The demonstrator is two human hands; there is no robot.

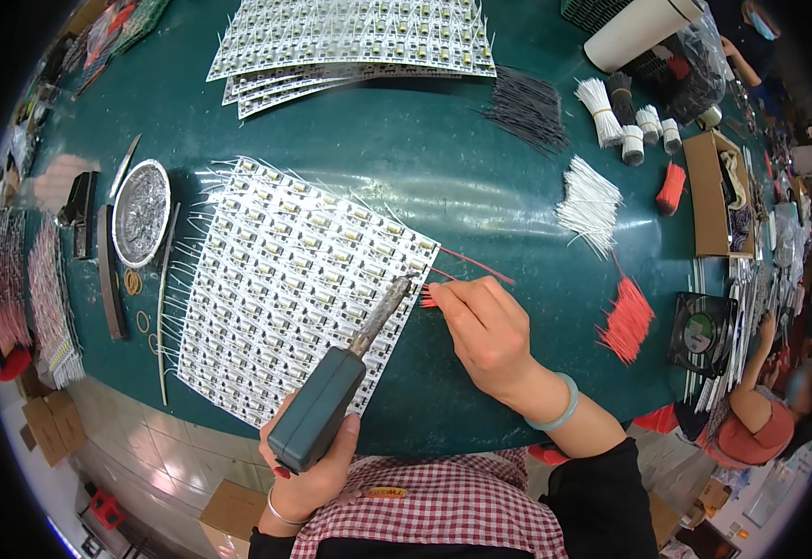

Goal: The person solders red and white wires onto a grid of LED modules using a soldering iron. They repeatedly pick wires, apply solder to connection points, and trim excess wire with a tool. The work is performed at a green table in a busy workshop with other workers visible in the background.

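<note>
While the left hand (320,477) is wrapped round the soldering gun (320,405), the right hand (490,328) pinches red wires (426,300), seemingly light, flexible, best gripped near their ends, beside the circuit-board sheet (280,289).

Lit brightly, fairly evenly | streaked with pale glare on the green surface (462,191) at 12 o'clock, patched at 10 o'clock | shining off the floor tiles (155,438) at 8 o'clock | crisp centrally, softer toward 3 o'clock | bowed near the rim, black in all corners
</note>
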